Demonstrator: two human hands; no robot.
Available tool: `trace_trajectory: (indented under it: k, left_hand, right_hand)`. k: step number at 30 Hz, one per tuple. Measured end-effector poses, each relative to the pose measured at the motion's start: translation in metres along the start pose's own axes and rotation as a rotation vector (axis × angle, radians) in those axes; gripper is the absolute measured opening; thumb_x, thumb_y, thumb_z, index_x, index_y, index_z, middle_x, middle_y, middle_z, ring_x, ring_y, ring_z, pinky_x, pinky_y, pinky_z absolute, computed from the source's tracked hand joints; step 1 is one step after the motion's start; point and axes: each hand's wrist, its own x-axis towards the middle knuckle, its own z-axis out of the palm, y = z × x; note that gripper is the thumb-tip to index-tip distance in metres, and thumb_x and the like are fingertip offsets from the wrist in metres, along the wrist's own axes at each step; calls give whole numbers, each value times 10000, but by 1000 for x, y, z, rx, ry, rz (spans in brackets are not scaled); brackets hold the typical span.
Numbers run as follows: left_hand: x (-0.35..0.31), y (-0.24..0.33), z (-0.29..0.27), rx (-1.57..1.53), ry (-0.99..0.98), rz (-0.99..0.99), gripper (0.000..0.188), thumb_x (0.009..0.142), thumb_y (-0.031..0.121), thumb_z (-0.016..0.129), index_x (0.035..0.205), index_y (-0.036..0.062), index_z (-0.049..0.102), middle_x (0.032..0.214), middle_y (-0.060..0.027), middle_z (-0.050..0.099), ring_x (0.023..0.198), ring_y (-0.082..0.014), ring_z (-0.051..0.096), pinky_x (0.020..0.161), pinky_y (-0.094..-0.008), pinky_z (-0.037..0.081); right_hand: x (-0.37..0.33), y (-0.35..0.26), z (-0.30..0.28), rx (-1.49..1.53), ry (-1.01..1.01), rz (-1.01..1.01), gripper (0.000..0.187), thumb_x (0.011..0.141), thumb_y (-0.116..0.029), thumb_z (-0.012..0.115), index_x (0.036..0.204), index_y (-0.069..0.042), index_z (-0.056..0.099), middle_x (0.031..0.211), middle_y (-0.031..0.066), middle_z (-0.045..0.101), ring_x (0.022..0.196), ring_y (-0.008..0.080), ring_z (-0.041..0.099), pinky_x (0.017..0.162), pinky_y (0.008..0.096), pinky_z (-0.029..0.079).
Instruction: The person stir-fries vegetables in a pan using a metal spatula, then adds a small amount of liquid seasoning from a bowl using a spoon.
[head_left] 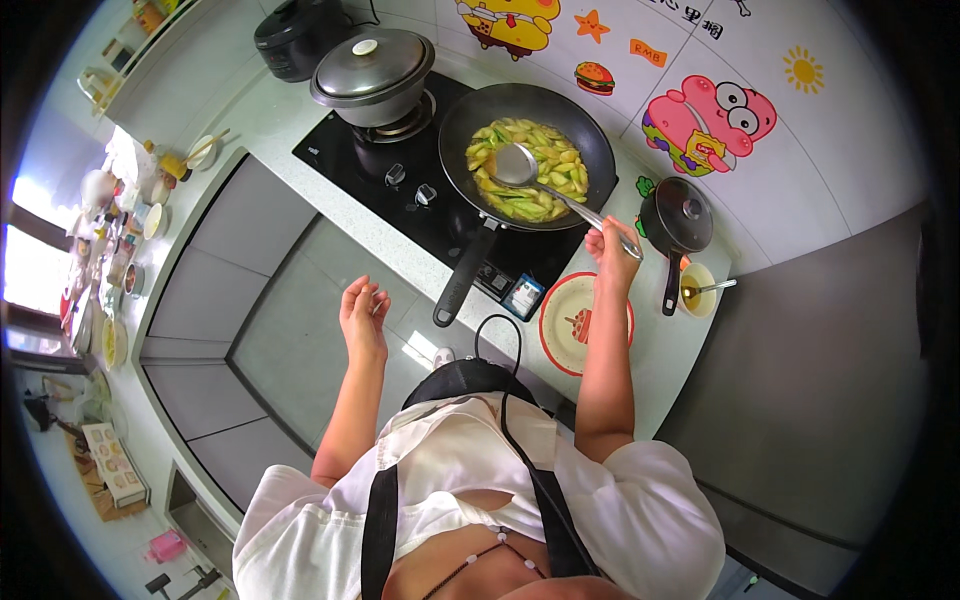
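Observation:
My right hand [613, 256] is wrapped round the long handle of a metal ladle [516, 165]. The ladle's round head rests among pale green vegetable slices [545, 150] in a dark frying pan [600, 165]. This pan sits on the black gas stove [345, 150], its black handle [466, 275] pointing toward me. Off the counter's edge, left of the pan handle, my left hand [365, 315] hovers with loosely bent fingers and nothing visible in them. Below my right forearm lies a cream plate with a red rim [565, 335].
A lidded pot [375, 75] occupies the left burner, with a black rice cooker [295, 40] behind it. Right of the frying pan are a small lidded saucepan [680, 215] and a bowl with a spoon [697, 292]. Bottles and bowls crowd the left counter [190, 200].

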Motion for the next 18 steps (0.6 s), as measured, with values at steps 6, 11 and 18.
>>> trace_trajectory:
  k: [6,11,18]
  left_hand:
    - [-14,-8,4,-9,13,-13,183,849,126,517,1020,62,514,899,-50,544,743,-123,548,691,-251,474]
    - [-24,-11,7,13,-1,-3,250,844,156,523,1062,40,481,906,-58,527,771,-137,543,721,-265,466]
    - [-36,-17,6,0,14,29,217,847,143,517,1040,44,499,904,-56,525,767,-135,543,712,-258,470]
  right_hand:
    - [1,2,-30,120,-57,15,199,795,-142,580,949,-23,541,685,71,591,545,120,555,536,221,472]
    - [-7,-8,-47,74,-76,-11,196,802,-144,566,941,-9,533,677,68,578,534,115,542,524,223,467]
    - [-25,-31,-72,35,-40,-118,178,806,-147,558,917,-10,533,654,63,557,505,113,513,498,227,441]
